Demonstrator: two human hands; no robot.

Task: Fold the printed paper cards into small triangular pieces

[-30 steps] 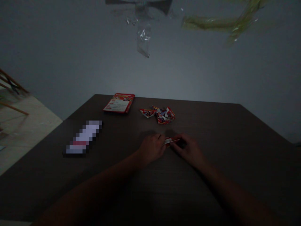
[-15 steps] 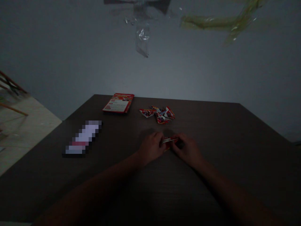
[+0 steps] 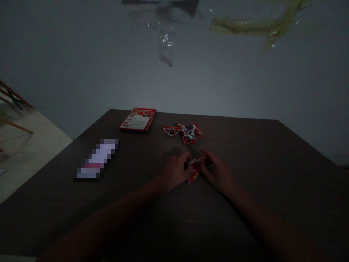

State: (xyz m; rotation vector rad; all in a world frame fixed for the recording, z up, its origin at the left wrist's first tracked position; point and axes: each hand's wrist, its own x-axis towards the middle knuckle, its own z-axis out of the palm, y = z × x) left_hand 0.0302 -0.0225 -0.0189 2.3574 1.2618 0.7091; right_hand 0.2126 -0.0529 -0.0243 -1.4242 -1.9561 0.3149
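A red printed paper piece, folded with a pointed lower corner, is between my two hands above the dark table. My left hand pinches its left side between thumb and fingers. On the right edge, the thumb and fingers of my right hand close on the same paper. Just beyond my hands lie several folded red-and-white paper pieces in a loose cluster. Dim light hides the fine print and the exact folds.
A stack of red-and-white printed sheets lies at the table's back left. A pixelated phone rests on the left side. The wall with bits of tape stands behind the table.
The paper between my hands has turned, so a pointed red flap now hangs lower toward me. My right fingers have lifted slightly. The cluster and the stack have stayed put.
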